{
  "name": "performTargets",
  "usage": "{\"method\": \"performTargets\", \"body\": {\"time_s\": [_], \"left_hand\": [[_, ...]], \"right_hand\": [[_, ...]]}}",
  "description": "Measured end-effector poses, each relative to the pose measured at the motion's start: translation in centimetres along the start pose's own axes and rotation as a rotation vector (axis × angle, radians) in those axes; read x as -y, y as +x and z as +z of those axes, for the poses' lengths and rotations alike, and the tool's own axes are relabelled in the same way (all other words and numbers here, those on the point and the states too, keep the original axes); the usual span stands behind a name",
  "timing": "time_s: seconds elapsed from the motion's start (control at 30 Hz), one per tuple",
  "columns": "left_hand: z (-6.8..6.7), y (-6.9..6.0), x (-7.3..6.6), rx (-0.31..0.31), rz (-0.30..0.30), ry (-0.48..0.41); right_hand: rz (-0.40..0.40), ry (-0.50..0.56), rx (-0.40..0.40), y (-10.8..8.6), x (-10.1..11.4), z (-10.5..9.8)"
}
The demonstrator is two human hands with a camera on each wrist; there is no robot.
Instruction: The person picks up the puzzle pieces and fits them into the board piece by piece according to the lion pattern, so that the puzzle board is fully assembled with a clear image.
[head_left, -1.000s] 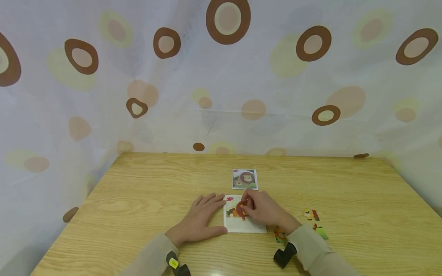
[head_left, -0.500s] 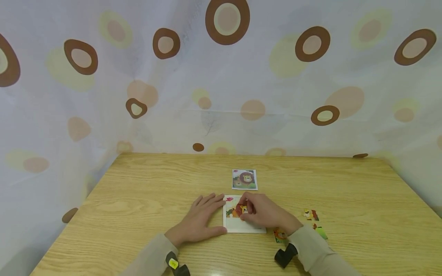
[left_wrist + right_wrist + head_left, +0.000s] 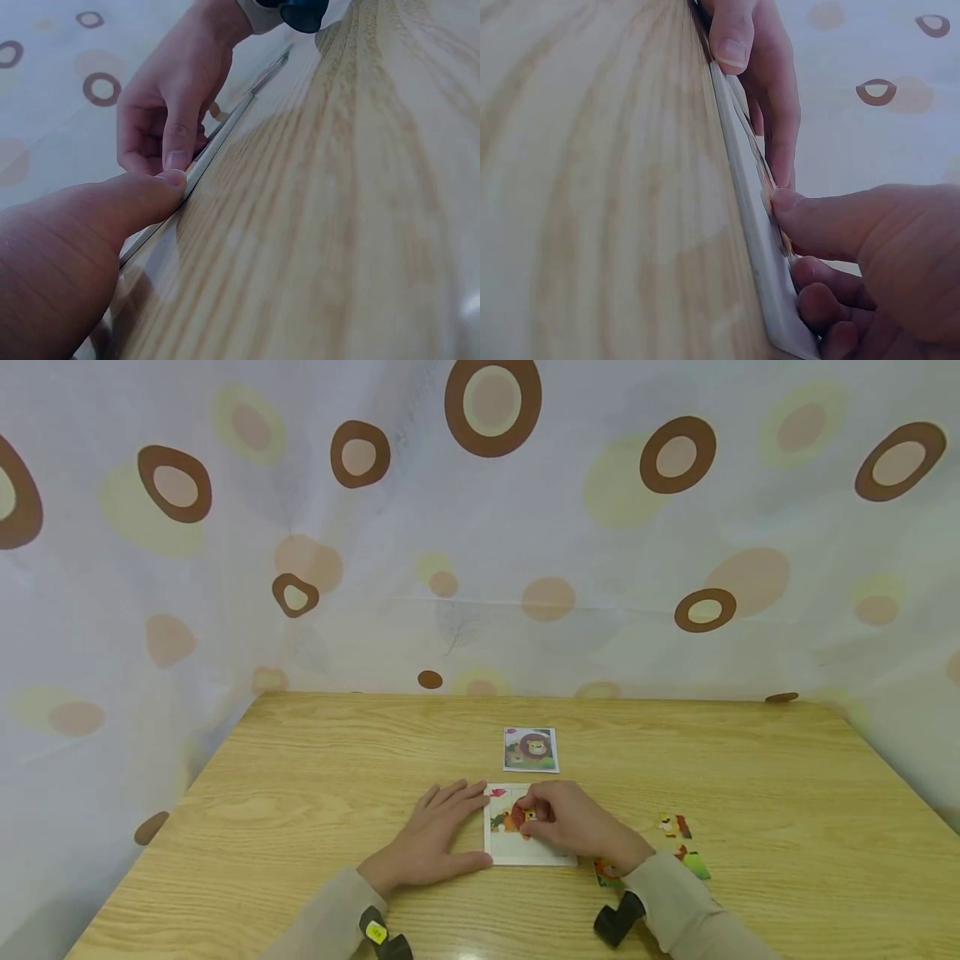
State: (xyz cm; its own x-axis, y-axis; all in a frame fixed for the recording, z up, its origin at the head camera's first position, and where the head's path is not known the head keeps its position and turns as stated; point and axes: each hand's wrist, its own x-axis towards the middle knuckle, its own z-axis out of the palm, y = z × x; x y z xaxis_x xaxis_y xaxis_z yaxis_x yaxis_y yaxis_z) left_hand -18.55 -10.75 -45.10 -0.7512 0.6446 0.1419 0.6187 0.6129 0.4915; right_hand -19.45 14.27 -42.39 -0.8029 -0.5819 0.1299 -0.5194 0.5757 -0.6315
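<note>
A shallow white puzzle tray lies on the table, with joined pieces across its upper left part. My left hand lies spread at the tray's left side, fingertips and thumb touching its edge. Over the tray, my right hand pinches a lion-face puzzle piece between thumb and forefinger; the hand covers much of the tray's right side. In the right wrist view, the piece's thin edge shows beside the thumb, low against the tray wall. Whether it is seated there I cannot tell.
A lion picture card lies behind the tray. Loose puzzle pieces lie to the right, one lion-face piece, one green piece and an orange-and-green piece partly under the right wrist. A patterned cloth hangs behind the table.
My right hand has shifted slightly left and lower over the tray with the lion piece, uncovering its yellow face. My left hand has stayed in place.
</note>
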Motion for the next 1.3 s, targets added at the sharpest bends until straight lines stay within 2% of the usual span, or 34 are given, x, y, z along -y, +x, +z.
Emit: {"method": "performTargets", "body": {"time_s": [0.2,0.37,0.67,0.77,0.9,1.1,1.3], "left_hand": [[0.0,0.1,0.0,-0.004,0.003,0.0],[0.1,0.1,0.1,-0.009,0.007,-0.002],[0.2,0.1,0.2,-0.007,0.003,-0.002],[0.2,0.1,0.2,-0.003,0.002,0.004],[0.2,0.1,0.3,-0.003,0.012,-0.005],[0.0,0.2,0.3,-0.015,0.023,0.003],[0.1,0.1,0.2,-0.019,0.02,-0.002]], "right_hand": [[-0.037,-0.011,0.008,-0.1,-0.4,0.0],[-0.029,0.057,0.042,-0.6,-0.9,-0.7],[0.017,0.1,-0.015,-2.7,-1.7,-2.5],[0.005,0.107,-0.048,-3.6,-2.3,-3.0],[-0.023,0.09,-0.084,-4.9,-3.1,-3.9],[-0.023,0.031,-0.11,-6.7,-4.5,-6.3],[0.041,-0.029,-0.038,-8.7,-5.9,-8.7]]}}
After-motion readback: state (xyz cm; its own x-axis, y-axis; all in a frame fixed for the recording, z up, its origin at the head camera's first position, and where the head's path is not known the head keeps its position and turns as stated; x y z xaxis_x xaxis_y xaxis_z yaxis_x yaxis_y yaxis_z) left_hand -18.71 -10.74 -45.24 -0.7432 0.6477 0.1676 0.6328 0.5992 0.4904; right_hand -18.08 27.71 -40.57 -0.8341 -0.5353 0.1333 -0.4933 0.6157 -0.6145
